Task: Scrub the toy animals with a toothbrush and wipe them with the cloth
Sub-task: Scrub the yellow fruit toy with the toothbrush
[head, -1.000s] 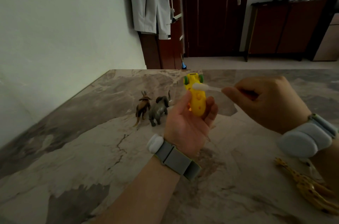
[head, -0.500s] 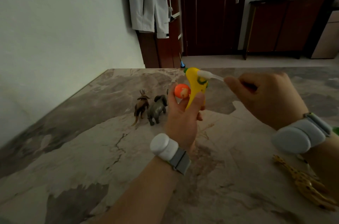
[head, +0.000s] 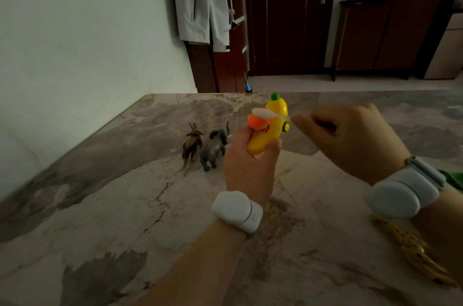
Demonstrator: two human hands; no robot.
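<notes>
Scrubbing the yellow banana-shaped toy [head: 269,130]: the toothbrush [head: 263,113] head lies across its upper part, beside the orange knob.

Risk: I grip only the toy's lower end, so sideways brush pressure up top may lever it out of my left hand [head: 250,165] and drop it onto the marble table [head: 100,205], near the elephant [head: 214,146] and the horned toy [head: 191,142].

Left hand: raised, back toward me, fingers wrapped round the toy.

Right hand [head: 350,137]: curled, pinching the brush handle.

Giraffe [head: 413,250] lies near right.
</notes>
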